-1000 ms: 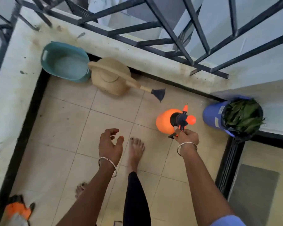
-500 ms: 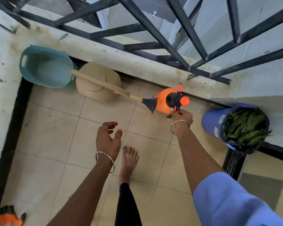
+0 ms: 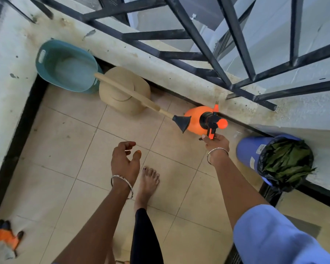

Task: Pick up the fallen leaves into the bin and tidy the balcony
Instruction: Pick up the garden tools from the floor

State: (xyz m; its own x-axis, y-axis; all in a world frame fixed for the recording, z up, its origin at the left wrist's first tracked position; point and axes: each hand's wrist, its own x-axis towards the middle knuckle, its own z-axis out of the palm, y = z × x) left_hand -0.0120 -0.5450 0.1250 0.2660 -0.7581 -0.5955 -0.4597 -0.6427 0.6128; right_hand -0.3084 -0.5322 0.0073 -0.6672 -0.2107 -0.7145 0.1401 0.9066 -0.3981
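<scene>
The right hand point(image 3: 216, 142) grips the orange pressure sprayer point(image 3: 195, 120) by its trigger handle, left of the blue bin point(image 3: 249, 149) stuffed with leaves point(image 3: 286, 159). The left hand point(image 3: 125, 161) hangs loosely open, holding nothing.

bin point(image 3: 250, 155) is blue with a black liner, stuffed with green leaves point(image 3: 286, 161); sits tilted in the corner by the wall, right side

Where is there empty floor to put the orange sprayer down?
Bare tiles lie between the left hand, the side wall and the teal basin. It's crowded along the ledge: watering can, orange sprayer, then the bin of leaves.
</scene>
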